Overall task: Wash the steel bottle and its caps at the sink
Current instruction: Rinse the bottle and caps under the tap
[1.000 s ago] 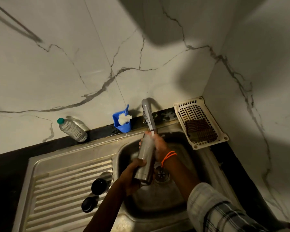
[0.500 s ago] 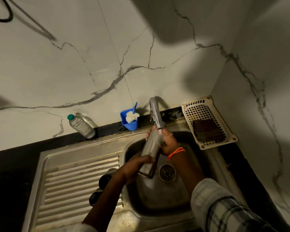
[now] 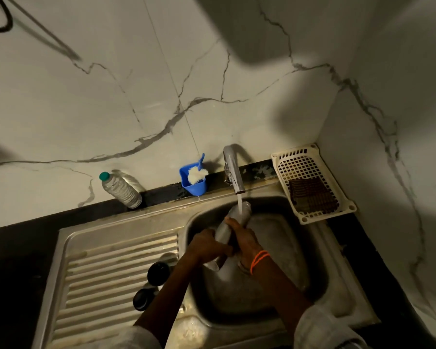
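The steel bottle (image 3: 239, 212) is held tilted over the sink basin (image 3: 282, 238), its top end under the water running from the tap (image 3: 233, 172). My left hand (image 3: 207, 244) grips the bottle's lower part. My right hand (image 3: 244, 239), with an orange thread on the wrist, is wrapped round the bottle's middle. Two black caps (image 3: 158, 273) (image 3: 142, 298) lie on the ribbed drainboard (image 3: 106, 278) just left of the basin, beside my left forearm.
A blue holder with a white scrubber (image 3: 194, 180) stands behind the sink left of the tap. A clear plastic bottle with a green cap (image 3: 121, 190) leans against the wall. A white plastic basket (image 3: 310, 182) holding a dark cloth sits in the right corner.
My right hand slid down from the bottle's top to its middle. The bottle's top end now sits lower under the spout, and running water is visible falling on it.
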